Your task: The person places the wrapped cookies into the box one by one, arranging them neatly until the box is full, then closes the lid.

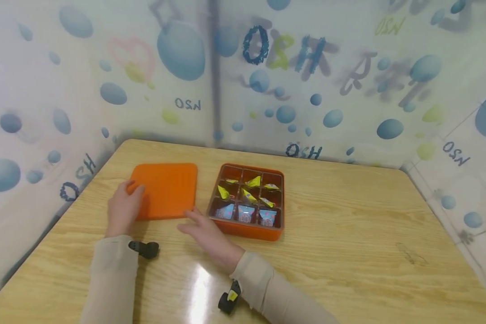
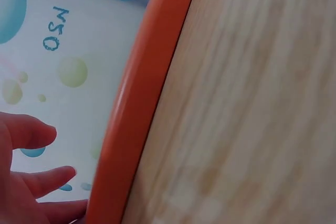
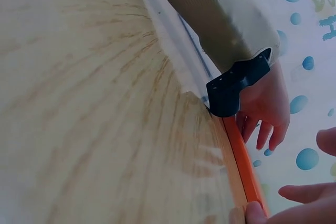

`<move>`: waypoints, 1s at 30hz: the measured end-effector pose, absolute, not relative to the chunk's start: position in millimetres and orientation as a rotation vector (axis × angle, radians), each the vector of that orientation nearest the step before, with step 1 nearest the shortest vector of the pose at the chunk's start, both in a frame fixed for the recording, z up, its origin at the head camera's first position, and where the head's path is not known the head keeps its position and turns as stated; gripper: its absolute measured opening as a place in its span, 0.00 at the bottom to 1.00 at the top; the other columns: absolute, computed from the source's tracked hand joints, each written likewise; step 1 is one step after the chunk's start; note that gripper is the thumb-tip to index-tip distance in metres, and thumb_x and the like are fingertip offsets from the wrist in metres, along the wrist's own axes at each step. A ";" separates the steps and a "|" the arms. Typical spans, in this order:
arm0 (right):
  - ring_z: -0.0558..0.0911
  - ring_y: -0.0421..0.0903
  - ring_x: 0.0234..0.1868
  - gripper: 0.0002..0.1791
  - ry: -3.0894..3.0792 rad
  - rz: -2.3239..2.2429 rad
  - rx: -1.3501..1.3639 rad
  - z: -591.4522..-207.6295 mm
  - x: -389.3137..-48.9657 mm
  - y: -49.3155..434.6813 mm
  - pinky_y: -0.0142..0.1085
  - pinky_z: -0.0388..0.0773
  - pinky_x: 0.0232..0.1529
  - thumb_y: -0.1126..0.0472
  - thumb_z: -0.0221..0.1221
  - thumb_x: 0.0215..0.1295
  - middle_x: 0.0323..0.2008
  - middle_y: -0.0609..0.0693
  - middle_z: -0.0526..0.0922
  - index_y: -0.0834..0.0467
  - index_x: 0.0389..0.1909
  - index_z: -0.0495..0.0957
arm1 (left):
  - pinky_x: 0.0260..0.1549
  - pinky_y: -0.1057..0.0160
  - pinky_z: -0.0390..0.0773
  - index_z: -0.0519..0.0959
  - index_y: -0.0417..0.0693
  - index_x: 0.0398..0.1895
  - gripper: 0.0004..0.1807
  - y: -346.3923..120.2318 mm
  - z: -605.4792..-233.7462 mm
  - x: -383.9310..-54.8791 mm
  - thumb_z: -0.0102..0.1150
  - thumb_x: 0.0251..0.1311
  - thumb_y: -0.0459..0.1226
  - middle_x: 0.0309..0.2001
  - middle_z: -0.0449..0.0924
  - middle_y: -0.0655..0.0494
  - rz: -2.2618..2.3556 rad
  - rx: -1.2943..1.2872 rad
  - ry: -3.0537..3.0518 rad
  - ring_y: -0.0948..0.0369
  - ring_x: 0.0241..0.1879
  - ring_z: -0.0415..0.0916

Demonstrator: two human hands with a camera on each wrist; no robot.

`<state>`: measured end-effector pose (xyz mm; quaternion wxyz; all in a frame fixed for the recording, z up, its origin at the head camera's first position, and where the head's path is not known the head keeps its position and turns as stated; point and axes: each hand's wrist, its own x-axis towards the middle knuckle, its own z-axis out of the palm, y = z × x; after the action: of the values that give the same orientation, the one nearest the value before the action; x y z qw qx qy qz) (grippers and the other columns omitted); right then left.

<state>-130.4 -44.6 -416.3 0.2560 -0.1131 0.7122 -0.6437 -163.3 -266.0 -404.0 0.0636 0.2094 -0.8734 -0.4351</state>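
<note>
An orange square lid (image 1: 168, 190) lies flat on the wooden table, left of a matching orange box (image 1: 249, 230). My left hand (image 1: 123, 208) is at the lid's left edge, fingers extended and loosely spread. By the lid's near right corner is my right hand (image 1: 213, 240), its fingertips right at the edge and its fingers mostly straight. In the left wrist view the lid's side (image 2: 139, 103) runs close beside the left fingers. Inside the box, a divided tray carries yellow wrapped pieces (image 1: 249, 196) in the far rows and light blue packets (image 1: 246, 213) in the near row.
The wooden table (image 1: 348, 234) extends right of the box and towards me. Walls printed with blue bubbles (image 1: 182, 51) and letters close off the back and both sides. Black wrist cameras (image 1: 145, 249) are strapped over beige sleeves (image 1: 114, 279).
</note>
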 end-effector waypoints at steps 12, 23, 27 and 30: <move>0.62 0.43 0.60 0.28 1.843 -1.811 -0.333 -417.0 -131.9 -41.4 0.46 0.56 0.60 0.48 0.55 0.58 0.57 0.38 0.67 0.50 0.60 0.66 | 0.45 0.36 0.50 0.64 0.42 0.61 0.34 -270.9 -405.1 -162.1 0.33 0.62 0.57 0.61 0.60 0.38 -1.122 0.666 -2.760 0.34 0.55 0.48; 0.70 0.47 0.53 0.27 1.502 -2.082 -0.244 -417.2 -127.4 -44.8 0.40 0.66 0.55 0.59 0.57 0.57 0.60 0.51 0.63 0.59 0.59 0.65 | 0.44 0.36 0.49 0.66 0.44 0.60 0.33 -270.8 -405.5 -160.0 0.34 0.61 0.57 0.60 0.61 0.38 -1.123 0.677 -2.763 0.35 0.54 0.49; 0.69 0.48 0.54 0.26 1.417 -2.126 -0.219 -419.2 -128.2 -44.3 0.43 0.63 0.57 0.61 0.57 0.57 0.60 0.50 0.64 0.61 0.58 0.66 | 0.44 0.36 0.48 0.65 0.45 0.60 0.33 -271.4 -406.4 -160.3 0.34 0.61 0.57 0.61 0.60 0.39 -1.130 0.683 -2.763 0.35 0.55 0.48; 0.68 0.46 0.54 0.27 1.432 -2.088 -0.223 -419.9 -128.0 -44.0 0.43 0.61 0.57 0.59 0.57 0.57 0.59 0.48 0.64 0.59 0.58 0.66 | 0.43 0.36 0.48 0.65 0.45 0.61 0.33 -272.3 -407.4 -160.5 0.33 0.61 0.58 0.61 0.61 0.39 -1.137 0.687 -2.757 0.36 0.54 0.48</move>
<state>-128.0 -44.0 -419.9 0.2954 -0.0837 0.5382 -0.7849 -160.5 -272.3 -407.4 0.0407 0.2244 -0.9001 -0.3713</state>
